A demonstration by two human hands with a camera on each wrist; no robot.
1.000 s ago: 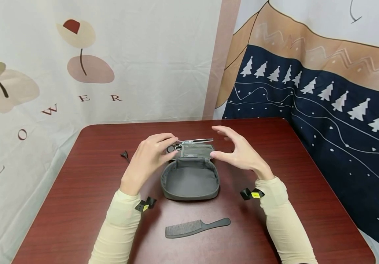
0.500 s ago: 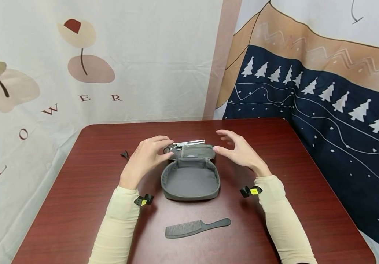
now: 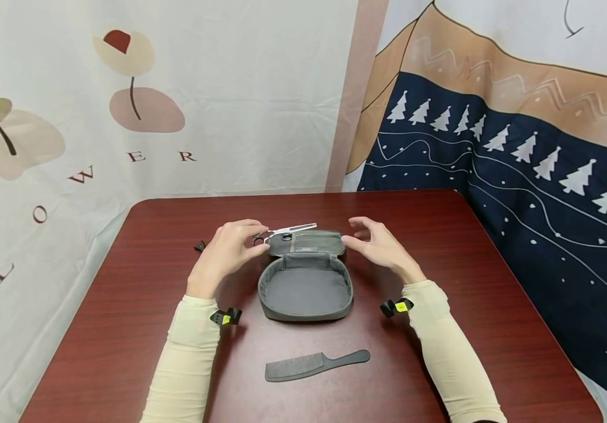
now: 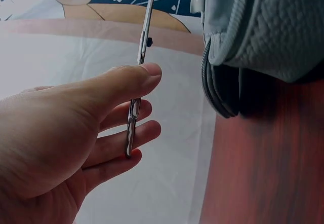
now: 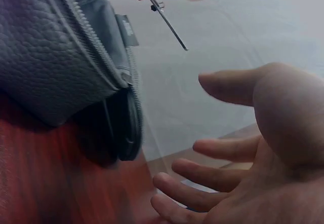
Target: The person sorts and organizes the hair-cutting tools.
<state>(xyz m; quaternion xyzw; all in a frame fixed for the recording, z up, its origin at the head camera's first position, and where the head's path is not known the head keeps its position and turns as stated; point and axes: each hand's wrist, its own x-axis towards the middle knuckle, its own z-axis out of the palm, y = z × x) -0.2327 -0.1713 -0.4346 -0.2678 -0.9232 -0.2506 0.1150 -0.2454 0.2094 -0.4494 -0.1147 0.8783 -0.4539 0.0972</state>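
My left hand (image 3: 225,254) pinches a pair of silver hair scissors (image 3: 297,228) by the handle end, between thumb and fingers. Their blades point to the right, above the lid (image 3: 320,241) of a grey zip case (image 3: 306,316). The case lies unzipped, its lid folded back toward the far side and its main compartment bare. In the left wrist view the scissors (image 4: 145,39) appear edge-on, apart from the case. My right hand (image 3: 383,247) hovers by the lid's right edge with relaxed fingers. The right wrist view shows that hand (image 5: 253,148) holding nothing.
A dark grey comb (image 3: 311,366) lies on the reddish-brown table (image 3: 441,376) in front of the case. A small black item (image 3: 199,245), partly behind my left hand, lies on the left. Printed cloth (image 3: 261,100) hangs behind the table.
My left hand has moved left and slightly down with the scissors, so their tips no longer reach the lid's right end. The right hand has lowered slightly, its fingers drawing closer together.
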